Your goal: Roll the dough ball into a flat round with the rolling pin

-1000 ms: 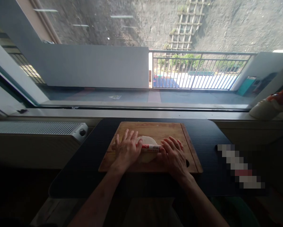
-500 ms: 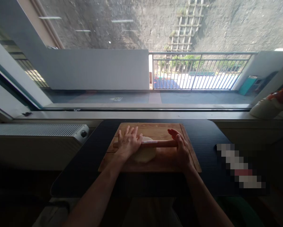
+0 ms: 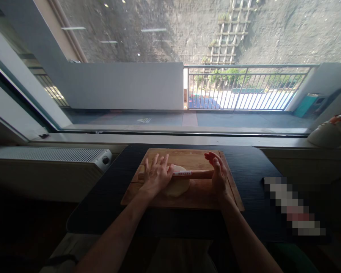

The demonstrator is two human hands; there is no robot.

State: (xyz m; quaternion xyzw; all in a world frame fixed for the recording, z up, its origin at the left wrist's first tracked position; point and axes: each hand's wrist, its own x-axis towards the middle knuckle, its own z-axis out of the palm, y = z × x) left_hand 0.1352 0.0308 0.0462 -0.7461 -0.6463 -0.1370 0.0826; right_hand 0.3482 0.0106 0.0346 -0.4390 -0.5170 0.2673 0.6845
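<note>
A wooden rolling pin (image 3: 198, 174) with a white and red label lies crosswise over a flat, round sheet of pale dough (image 3: 177, 189). Beneath both is a wooden cutting board (image 3: 198, 195). My left hand (image 3: 158, 173) rests flat on the left part of the pin, fingers spread and pointing away from me; it hides some of the dough. At the pin's right end is my right hand (image 3: 220, 174), turned on edge with its fingers stretched out. Its palm faces the pin, and the pin's tip is hidden there.
The board sits on a black table (image 3: 102, 201) below a window sill (image 3: 216, 140). A blurred-out item (image 3: 295, 206) lies on the table's right side. To the left is a white radiator (image 3: 51, 163). A white ornament (image 3: 329, 132) stands on the sill at right.
The whole view has shifted slightly, so the scene sits a little further right. The pin's label appears turned a little. Both hands keep nearly the same places at the pin.
</note>
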